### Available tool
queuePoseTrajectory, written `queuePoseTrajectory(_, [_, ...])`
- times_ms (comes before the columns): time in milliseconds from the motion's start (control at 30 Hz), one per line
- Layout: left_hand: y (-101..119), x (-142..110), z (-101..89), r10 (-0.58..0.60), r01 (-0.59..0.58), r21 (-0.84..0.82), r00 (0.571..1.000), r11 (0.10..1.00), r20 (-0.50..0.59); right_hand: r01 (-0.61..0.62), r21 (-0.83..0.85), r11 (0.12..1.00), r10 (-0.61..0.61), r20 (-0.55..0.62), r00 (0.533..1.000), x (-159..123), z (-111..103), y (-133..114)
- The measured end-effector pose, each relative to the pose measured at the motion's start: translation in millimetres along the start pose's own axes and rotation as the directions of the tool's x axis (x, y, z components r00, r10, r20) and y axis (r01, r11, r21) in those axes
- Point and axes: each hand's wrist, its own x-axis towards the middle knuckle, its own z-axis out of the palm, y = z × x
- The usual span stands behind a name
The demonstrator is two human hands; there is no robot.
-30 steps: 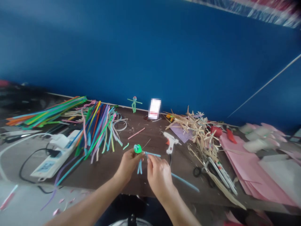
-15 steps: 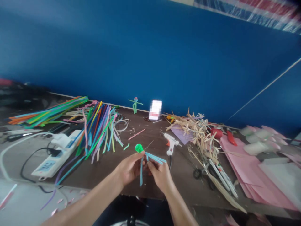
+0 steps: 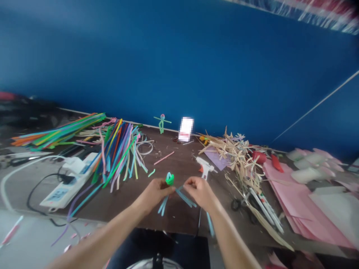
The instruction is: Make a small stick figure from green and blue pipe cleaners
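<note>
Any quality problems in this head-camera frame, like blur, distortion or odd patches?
Head view: wide-angle distortion bows and tilts the table; the banner is smeared at top right; a white patch is pixelated; the left hand and right hand stay reasonably sharp.

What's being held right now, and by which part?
The left hand pinches a light-blue pipe-cleaner bundle just below its green pipe-cleaner loop; the right hand grips the same bundle further along its strands.

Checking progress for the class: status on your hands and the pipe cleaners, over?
Left hand pinching green pipe-cleaner knot. Right hand gripping light-blue pipe cleaners. White hot glue gun just beyond right hand.
</note>
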Motion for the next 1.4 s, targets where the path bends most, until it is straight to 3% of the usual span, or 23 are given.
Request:
queuePoseTrajectory(100, [-5,1,4.4,0.082,-0.079,0.041,0.991,0.996,-0.101,0.087,-0.215,0.973,-0.114,-0.120,0.986,-8,4,-10])
queuePoseTrajectory(233, [-6,1,8.9,0.062,-0.077,-0.081,0.982,0.994,-0.177,0.145,-0.436,0.888,-0.250,-0.193,0.949,-23,15,-21])
queuePoseTrajectory(467, [-5,4,7.0,-0.112,0.041,-0.323,0.973,0.945,-0.202,0.226,-0.496,0.838,-0.354,-0.179,0.918,-37,38,-17])
queuePoseTrajectory(600, [-5,3,8.3,-0.198,0.113,-0.487,0.972,0.866,-0.127,0.199,-0.341,0.919,-0.281,-0.209,0.937,-35,44,-6])
queuePoseTrajectory(767, [-1,2,11.9,-0.293,0.189,-0.649,0.955,0.737,-0.055,0.134,0.058,0.989,-0.122,-0.181,0.976,-21,42,5])
queuePoseTrajectory(900, [6,1,10.1,-0.284,0.214,-0.597,0.959,0.773,-0.024,0.111,0.371,0.922,-0.105,-0.038,0.994,-13,32,2])
queuePoseTrajectory(1000, [9,0,6.1,-0.195,0.175,-0.527,0.981,0.832,0.017,-0.042,0.569,0.821,-0.053,0.150,0.987,-10,23,0])
queuePoseTrajectory(1067, [10,0,3.8,-0.186,0.169,-0.522,0.982,0.836,0.021,-0.111,0.631,0.768,-0.028,0.206,0.978,-10,20,0])
queuePoseTrajectory(1167, [8,1,2.8,-0.223,0.202,-0.554,0.974,0.808,0.030,-0.081,0.654,0.752,0.001,0.122,0.993,-9,22,-1])
queuePoseTrajectory(1400, [-1,-2,13.5,-0.196,0.172,-0.618,0.980,0.767,0.029,0.026,0.571,0.821,0.061,-0.132,0.989,-6,36,-1])
